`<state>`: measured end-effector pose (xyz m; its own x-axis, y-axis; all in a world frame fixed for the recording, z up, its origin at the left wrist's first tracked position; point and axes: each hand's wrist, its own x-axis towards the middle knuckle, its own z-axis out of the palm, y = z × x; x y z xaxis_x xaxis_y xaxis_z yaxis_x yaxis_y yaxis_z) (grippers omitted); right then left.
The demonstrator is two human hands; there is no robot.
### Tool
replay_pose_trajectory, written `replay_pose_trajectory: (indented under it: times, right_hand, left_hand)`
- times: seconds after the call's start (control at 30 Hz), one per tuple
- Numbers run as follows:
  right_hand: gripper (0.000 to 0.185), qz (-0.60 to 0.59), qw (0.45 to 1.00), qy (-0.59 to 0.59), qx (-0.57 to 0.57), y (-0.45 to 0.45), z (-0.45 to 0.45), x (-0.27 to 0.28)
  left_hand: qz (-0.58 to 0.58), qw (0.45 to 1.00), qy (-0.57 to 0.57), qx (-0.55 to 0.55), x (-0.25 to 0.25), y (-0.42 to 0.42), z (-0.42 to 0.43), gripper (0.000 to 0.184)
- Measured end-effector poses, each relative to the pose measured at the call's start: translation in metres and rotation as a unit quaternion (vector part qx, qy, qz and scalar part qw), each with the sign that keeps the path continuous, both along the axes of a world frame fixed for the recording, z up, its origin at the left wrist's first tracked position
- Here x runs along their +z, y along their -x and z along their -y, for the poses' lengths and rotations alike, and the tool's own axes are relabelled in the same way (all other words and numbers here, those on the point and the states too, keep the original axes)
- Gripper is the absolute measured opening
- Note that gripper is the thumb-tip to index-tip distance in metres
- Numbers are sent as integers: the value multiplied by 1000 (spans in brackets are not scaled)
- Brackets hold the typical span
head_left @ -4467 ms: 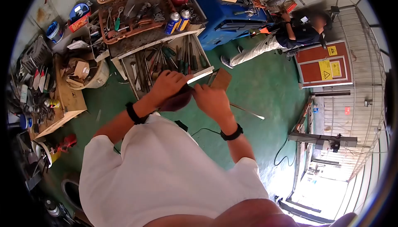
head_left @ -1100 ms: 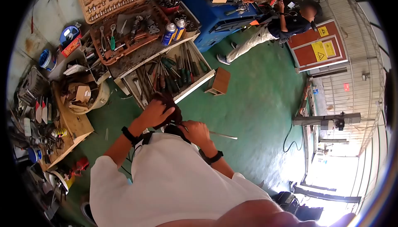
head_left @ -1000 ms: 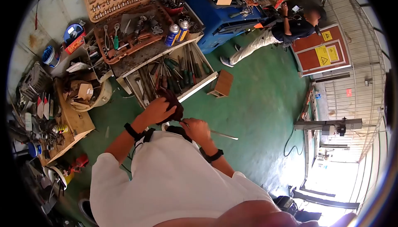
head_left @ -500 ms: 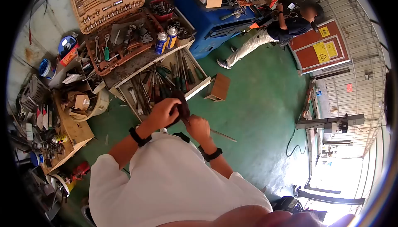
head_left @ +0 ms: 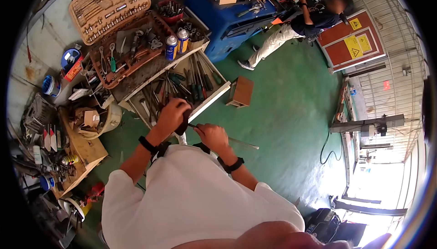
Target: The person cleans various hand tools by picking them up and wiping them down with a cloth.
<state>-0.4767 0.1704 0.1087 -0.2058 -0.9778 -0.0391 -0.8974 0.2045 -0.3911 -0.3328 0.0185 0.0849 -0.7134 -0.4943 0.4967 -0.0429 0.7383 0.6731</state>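
Note:
My left hand point(head_left: 172, 116) is closed on a dark maroon rag point(head_left: 184, 124) that hangs below the fingers, in front of the open drawer. Just to its right, my right hand point(head_left: 214, 137) grips a long thin metal rod point(head_left: 243, 143). One end of the rod points out to the right over the green floor; the other reaches toward the rag. Whether it has a handle is hidden. Beyond the hands, the open drawer point(head_left: 210, 98) is filled with screwdrivers point(head_left: 196, 84), many with green or dark handles.
On the bench above the drawer lie a socket set case point(head_left: 109, 8) and two spray cans point(head_left: 171, 48). A small wooden stool point(head_left: 241, 92) stands right of the drawer, near a blue cabinet point(head_left: 227, 28). Another person point(head_left: 314, 21) stands beyond. A wooden box point(head_left: 86, 146) is at left.
My left hand, with the rag, has moved slightly left, away from my right hand, and part of the rod now shows between them. The other person's arm has risen slightly.

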Motion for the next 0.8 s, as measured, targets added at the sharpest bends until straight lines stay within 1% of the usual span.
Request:
replay_pose_trajectory:
  times: [0.07, 0.1, 0.13, 0.2, 0.27, 0.33, 0.37, 0.4, 0.43, 0.47, 0.53, 0.57, 0.63, 0.67, 0.7, 0.73, 0.77, 0.8]
  right_hand:
    - [26, -13, 1000, -4, 14, 2, -1, -7]
    - [27, -10, 1000, 0, 19, 1, -2, -5]
    - [28, -9, 1000, 6, 24, 2, 1, -4]
    - [26, 3, 1000, 13, 19, 0, 6, -7]
    - [24, 17, 1000, 21, 15, -1, 8, -12]
    - [20, -35, 999, -4, 21, 3, 14, -18]
    - [20, -39, 999, 8, 36, 10, 25, -17]
    - [20, -16, 999, 21, 21, 12, 22, -17]
    - [19, 9, 1000, 28, -1, 10, 15, -15]
    - [19, 14, 1000, 25, 1, 11, 12, -12]
    - [21, 5, 1000, 29, -10, 17, 13, 1]
    - [21, 5, 1000, 27, -11, 19, 13, 3]
    - [18, -19, 998, 31, 48, 17, 14, 3]
    - [18, -11, 999, 27, 45, 12, 11, 1]
    - [16, -34, 997, -4, 68, 12, 14, -3]
    - [14, -57, 994, -35, 90, 12, 16, -4]
    - [14, -57, 994, -33, 88, 13, 17, -5]
    - [14, -40, 995, -22, 92, 12, 15, -5]
  left_hand:
    - [-19, 994, -58, 89, -18, -7, 15, 27]
    - [41, 984, -135, 106, -17, -11, 16, 27]
    - [40, 985, -132, 104, -17, -8, 16, 27]
    - [-6, 990, -108, 91, -20, -4, 8, 26]
    - [-60, 994, -60, 69, -12, 8, -5, 25]
    - [-40, 998, -54, 17, -4, 13, -9, 25]
    - [-16, 1000, -22, -3, 3, 16, -3, 26]
    - [19, 999, 0, -28, 17, 8, -4, 27]
    - [66, 993, -14, -93, 26, -1, 3, 39]
    - [71, 993, -18, -91, 28, -8, 6, 39]
    - [97, 979, -29, -179, 27, -17, 16, 58]
    - [132, 975, -21, -177, 16, -19, 16, 68]
    - [114, 978, -15, -173, -3, -10, 14, 64]
    - [96, 981, -8, -169, -11, -10, 10, 61]
    - [99, 981, -7, -169, -18, -11, 11, 61]
    - [131, 975, -33, -176, -24, -14, 13, 60]
    - [162, 968, -58, -182, -30, -17, 17, 59]
    - [164, 967, -58, -184, -31, -21, 17, 59]
